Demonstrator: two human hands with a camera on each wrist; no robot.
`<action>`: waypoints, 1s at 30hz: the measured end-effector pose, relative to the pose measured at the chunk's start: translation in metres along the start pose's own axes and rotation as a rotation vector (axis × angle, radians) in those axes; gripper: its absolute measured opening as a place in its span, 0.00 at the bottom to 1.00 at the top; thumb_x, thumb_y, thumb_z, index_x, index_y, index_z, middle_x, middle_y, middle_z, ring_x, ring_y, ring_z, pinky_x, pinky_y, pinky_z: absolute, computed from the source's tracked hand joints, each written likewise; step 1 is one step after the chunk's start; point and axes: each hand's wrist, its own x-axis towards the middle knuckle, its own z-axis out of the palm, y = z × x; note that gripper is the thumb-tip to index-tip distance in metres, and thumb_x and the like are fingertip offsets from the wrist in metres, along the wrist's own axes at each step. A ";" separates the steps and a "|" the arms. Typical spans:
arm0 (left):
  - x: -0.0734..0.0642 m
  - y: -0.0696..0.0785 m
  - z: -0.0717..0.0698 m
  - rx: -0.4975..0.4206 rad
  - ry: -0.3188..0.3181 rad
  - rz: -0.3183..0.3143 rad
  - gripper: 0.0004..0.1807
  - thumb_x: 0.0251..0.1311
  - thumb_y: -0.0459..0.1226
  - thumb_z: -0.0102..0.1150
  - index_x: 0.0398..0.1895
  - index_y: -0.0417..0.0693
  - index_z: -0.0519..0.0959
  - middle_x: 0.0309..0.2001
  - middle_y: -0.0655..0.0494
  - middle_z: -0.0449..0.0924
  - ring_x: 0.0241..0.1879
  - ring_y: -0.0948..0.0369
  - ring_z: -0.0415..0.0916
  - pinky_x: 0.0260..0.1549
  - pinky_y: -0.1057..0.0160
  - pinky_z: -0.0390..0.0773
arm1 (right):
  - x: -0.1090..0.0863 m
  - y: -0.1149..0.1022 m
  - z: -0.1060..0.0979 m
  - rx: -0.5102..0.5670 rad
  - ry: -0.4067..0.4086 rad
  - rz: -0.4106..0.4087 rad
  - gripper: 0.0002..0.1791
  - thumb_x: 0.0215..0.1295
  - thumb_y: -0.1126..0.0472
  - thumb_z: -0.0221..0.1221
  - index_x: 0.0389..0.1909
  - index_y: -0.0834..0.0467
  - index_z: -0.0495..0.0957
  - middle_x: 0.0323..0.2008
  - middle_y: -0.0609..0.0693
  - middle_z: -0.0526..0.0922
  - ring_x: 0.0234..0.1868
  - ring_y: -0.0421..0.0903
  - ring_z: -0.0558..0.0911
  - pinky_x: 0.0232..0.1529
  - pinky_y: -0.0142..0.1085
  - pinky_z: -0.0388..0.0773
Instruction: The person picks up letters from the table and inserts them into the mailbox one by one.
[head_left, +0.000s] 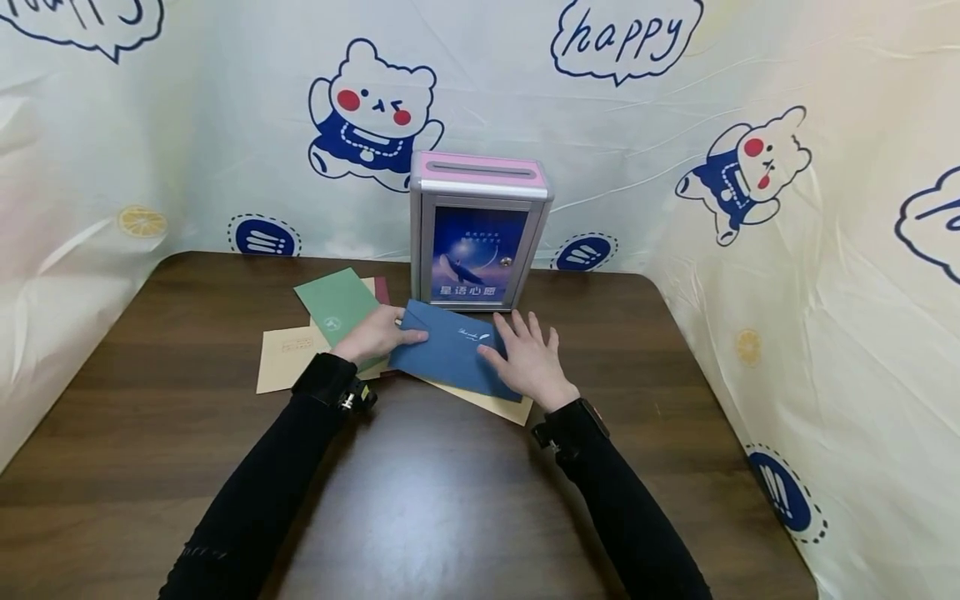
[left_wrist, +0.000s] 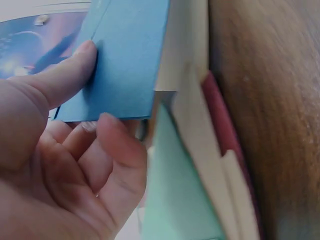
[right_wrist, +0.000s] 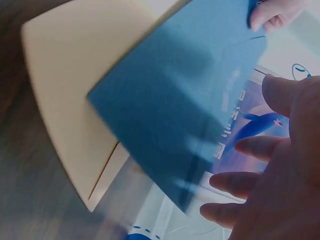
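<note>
My left hand [head_left: 377, 335] pinches one end of a blue envelope [head_left: 442, 346], thumb on top and fingers beneath, as the left wrist view shows. The envelope is tilted over a cream envelope [head_left: 506, 406] that pokes out below it. Spread fingers mark my right hand [head_left: 531, 360] at the blue envelope's other end; in the right wrist view those fingers [right_wrist: 235, 184] look apart from its edge. Left of these lie a green envelope [head_left: 337, 308], another cream envelope [head_left: 285, 354] and a dark red one [head_left: 382, 291], partly covered.
A silver box [head_left: 480, 242] with a pink slotted top [head_left: 480, 169] and a blue front panel stands just behind the envelopes. The brown wooden table [head_left: 420, 500] runs back to a printed cloth [head_left: 495, 100] that hangs behind and at both sides.
</note>
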 end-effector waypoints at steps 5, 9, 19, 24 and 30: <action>-0.009 0.015 -0.006 -0.075 -0.023 0.054 0.15 0.62 0.41 0.60 0.48 0.42 0.78 0.44 0.44 0.83 0.40 0.55 0.80 0.44 0.53 0.78 | 0.001 -0.003 -0.005 0.018 0.009 -0.004 0.40 0.66 0.31 0.41 0.73 0.48 0.52 0.72 0.58 0.54 0.71 0.58 0.48 0.63 0.67 0.42; -0.015 0.027 -0.013 -0.063 -0.033 0.083 0.15 0.61 0.41 0.60 0.48 0.44 0.78 0.46 0.45 0.82 0.43 0.55 0.79 0.47 0.50 0.76 | 0.002 -0.006 -0.009 0.033 0.044 -0.003 0.41 0.64 0.31 0.46 0.72 0.50 0.56 0.68 0.57 0.62 0.68 0.54 0.59 0.62 0.68 0.42; -0.023 0.043 -0.019 -0.025 -0.026 0.114 0.12 0.62 0.44 0.59 0.43 0.46 0.77 0.44 0.48 0.83 0.41 0.56 0.80 0.49 0.48 0.75 | 0.002 -0.011 -0.015 0.127 0.153 -0.032 0.31 0.63 0.37 0.55 0.59 0.54 0.73 0.48 0.55 0.83 0.48 0.53 0.79 0.59 0.62 0.58; -0.026 0.038 -0.025 -0.017 0.007 0.118 0.17 0.61 0.49 0.58 0.38 0.44 0.75 0.32 0.51 0.78 0.38 0.57 0.75 0.45 0.54 0.71 | 0.002 -0.014 -0.017 0.295 0.174 -0.045 0.22 0.64 0.45 0.58 0.50 0.56 0.78 0.42 0.54 0.84 0.40 0.49 0.80 0.45 0.49 0.74; -0.028 0.023 -0.030 -0.243 0.027 0.073 0.35 0.57 0.59 0.56 0.57 0.42 0.70 0.52 0.44 0.77 0.54 0.52 0.71 0.54 0.48 0.69 | 0.003 -0.017 -0.019 0.462 0.161 -0.035 0.16 0.65 0.47 0.57 0.43 0.56 0.78 0.36 0.51 0.83 0.33 0.43 0.80 0.38 0.44 0.80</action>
